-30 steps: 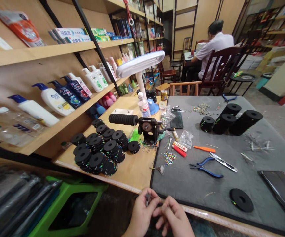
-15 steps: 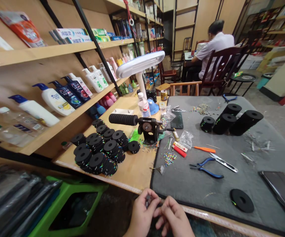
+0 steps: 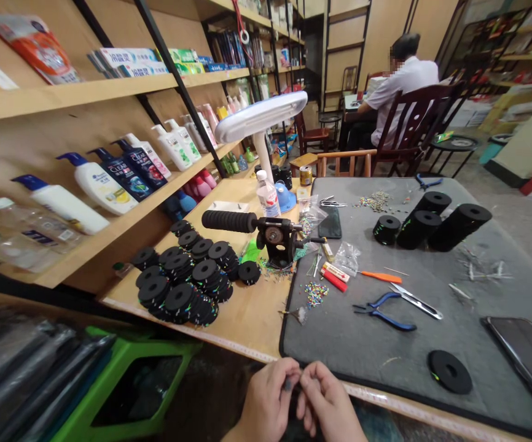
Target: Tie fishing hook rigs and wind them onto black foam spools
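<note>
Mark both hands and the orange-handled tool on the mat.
Left hand (image 3: pixel 266 393): head view, middle of the hand.
Right hand (image 3: pixel 327 395): head view, middle of the hand.
Orange-handled tool (image 3: pixel 382 277): head view, middle of its handle.

The flat fabric mat (image 3: pixel 335 337) is plain grey, with a black border. By its near edge, a small held piece (image 3: pixel 288 385) shows dark grey. Left of the mat, the wooden desk (image 3: pixel 247 316) is pale brown, and the stacked round foam spools (image 3: pixel 178 298) there are black, flecked green, white, red and yellow at the rims. On the mat, the metal pliers (image 3: pixel 391 313) have blue handles and dark jaws, the slim plastic lighter (image 3: pixel 334 280) is red, the slender-handled tool (image 3: pixel 381 277) is orange, and the heaped tiny beads (image 3: pixel 314 294) mix yellow, blue, red, white and green.
</note>
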A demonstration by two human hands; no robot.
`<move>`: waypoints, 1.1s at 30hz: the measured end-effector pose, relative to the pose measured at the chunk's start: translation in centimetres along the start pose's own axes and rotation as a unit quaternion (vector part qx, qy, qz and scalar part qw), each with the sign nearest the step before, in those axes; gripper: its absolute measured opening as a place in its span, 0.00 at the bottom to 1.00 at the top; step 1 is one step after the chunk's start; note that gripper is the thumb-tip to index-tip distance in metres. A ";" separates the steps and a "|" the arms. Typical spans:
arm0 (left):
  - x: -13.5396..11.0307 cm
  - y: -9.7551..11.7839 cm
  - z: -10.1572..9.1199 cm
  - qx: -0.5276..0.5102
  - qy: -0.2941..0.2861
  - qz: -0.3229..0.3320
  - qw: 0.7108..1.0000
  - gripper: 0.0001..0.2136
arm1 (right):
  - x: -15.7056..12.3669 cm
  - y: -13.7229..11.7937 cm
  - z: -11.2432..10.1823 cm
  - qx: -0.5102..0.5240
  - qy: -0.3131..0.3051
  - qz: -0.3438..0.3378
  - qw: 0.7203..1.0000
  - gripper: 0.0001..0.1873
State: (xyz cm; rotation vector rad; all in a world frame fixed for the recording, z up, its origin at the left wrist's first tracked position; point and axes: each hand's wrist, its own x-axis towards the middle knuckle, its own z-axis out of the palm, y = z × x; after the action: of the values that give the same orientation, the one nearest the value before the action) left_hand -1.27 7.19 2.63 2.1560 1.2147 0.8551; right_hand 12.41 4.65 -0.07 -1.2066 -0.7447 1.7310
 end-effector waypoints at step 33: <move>4.4 -1.0 -3.5 -0.046 -0.116 -0.035 0.992 0.07 | -2.1 -7.7 -9.5 -0.694 0.033 -0.350 0.629 0.10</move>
State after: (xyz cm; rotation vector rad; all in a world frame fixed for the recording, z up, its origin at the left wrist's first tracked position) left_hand -2.59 11.98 5.45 2.0607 1.1046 0.6002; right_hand 24.02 6.10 3.97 -1.4784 -2.3204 0.1722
